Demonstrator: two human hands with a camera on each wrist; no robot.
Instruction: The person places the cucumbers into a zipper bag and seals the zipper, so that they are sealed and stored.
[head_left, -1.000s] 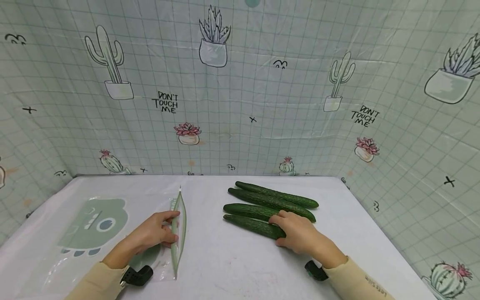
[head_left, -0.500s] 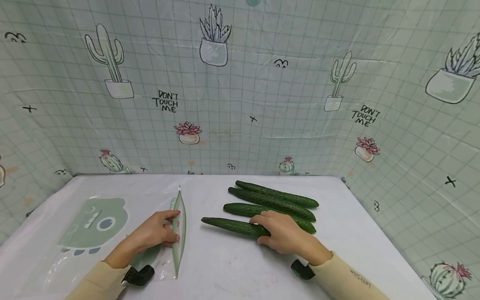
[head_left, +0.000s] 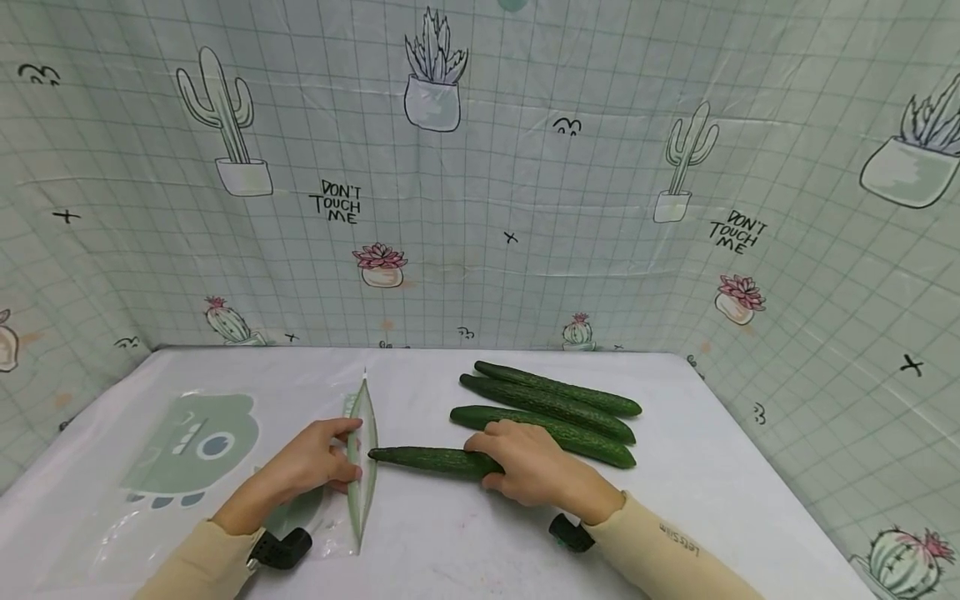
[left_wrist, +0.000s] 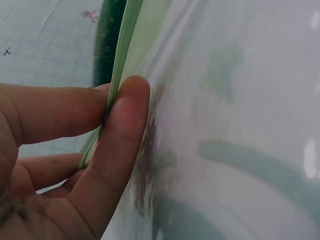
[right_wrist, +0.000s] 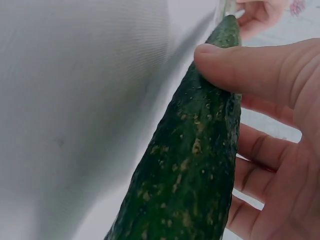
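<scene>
A clear zip bag [head_left: 300,525] printed with a green monster lies flat on the left, its green-edged mouth spread apart. My left hand [head_left: 324,456] pinches one edge of that mouth between thumb and fingers, as the left wrist view shows up close. In my right hand [head_left: 528,467] is a dark green cucumber [head_left: 427,459], gripped near its right end with the thumb [right_wrist: 230,65] across it. The cucumber points left, and its narrow tip is right at the bag's mouth. Its right end is hidden under the hand.
Three more cucumbers [head_left: 551,402] lie side by side behind my right hand, slanting down to the right. All rest on a white-covered table [head_left: 442,550]. A grid-patterned curtain [head_left: 480,192] with cactus drawings stands behind and at both sides.
My right hand has drawn the front cucumber away from the others, moving it left until its tip reached the bag's mouth. The left hand has kept its pinch on the bag.
</scene>
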